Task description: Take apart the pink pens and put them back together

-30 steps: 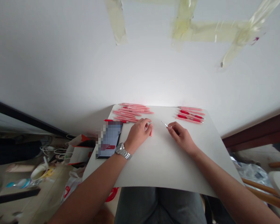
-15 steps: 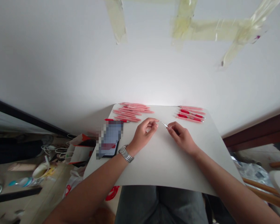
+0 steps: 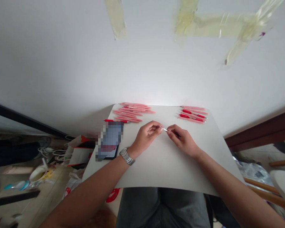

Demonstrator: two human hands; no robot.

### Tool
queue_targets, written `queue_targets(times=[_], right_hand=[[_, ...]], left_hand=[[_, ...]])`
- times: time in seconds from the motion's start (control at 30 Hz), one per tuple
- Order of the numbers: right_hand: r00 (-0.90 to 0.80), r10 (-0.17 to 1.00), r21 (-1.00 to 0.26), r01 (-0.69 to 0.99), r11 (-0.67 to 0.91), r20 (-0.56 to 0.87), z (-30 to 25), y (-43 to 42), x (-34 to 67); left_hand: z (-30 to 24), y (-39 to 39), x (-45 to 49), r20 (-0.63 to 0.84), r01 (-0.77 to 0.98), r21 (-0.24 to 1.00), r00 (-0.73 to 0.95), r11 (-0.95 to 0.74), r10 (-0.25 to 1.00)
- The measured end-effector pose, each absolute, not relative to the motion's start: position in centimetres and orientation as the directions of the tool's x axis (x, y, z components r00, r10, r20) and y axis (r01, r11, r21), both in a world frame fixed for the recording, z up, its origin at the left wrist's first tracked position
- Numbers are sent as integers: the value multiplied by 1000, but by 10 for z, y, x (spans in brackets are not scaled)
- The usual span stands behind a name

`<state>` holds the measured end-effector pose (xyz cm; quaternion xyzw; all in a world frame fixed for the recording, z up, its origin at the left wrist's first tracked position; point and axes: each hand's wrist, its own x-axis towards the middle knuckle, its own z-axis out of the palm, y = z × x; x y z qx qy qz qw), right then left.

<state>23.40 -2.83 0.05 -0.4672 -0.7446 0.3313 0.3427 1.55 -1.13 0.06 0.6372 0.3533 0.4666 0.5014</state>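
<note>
Between my two hands, over the middle of the table [image 3: 144, 171], is a thin white pen refill [image 3: 165, 129]. My right hand [image 3: 182, 139] pinches its near end between thumb and forefinger. At the other end, the thumb and fingertips of my left hand [image 3: 148, 134] close round the narrow tip; anything smaller inside that pinch is hidden. Pink and red pens [image 3: 130, 111] lie in a loose pile at the back left. A smaller row of pens [image 3: 192, 116], some with red grips, lies at the back right.
A phone [image 3: 110, 139], its screen blurred out, lies at the table's left, with a red pen [image 3: 116, 121] at its top edge. The white wall [image 3: 152, 72] with tape strips rises behind the table. Bags, cables and a bottle [image 3: 21, 185] are on the lower left.
The refill and my left fingertips have come together; a small gap lay between them before. My right hand has shifted slightly left. The pens and phone stay in place.
</note>
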Motion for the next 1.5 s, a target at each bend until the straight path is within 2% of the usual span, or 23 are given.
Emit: queue_targets(times=[0.23,0.47,0.8,1.1,1.5], right_hand=[[-322,925,-800,492,344,201,2,-28,234],[-293,932,-801,493,339,215,1,-27,237],[-255,943,-815,484,318,216,0,-25,238],[-229,950,-817,492,302,213,-3,-23,239],[-214,955,-819,496,288,206,-3,-23,240]], left_hand=[[2,-12,15,252,-21,966,299,-257,921],[9,-10,10,282,-20,959,197,-283,939],[3,3,0,323,65,941,116,-331,939],[-1,10,-8,345,246,898,119,-365,931],[-4,14,-16,337,515,776,151,-365,929]])
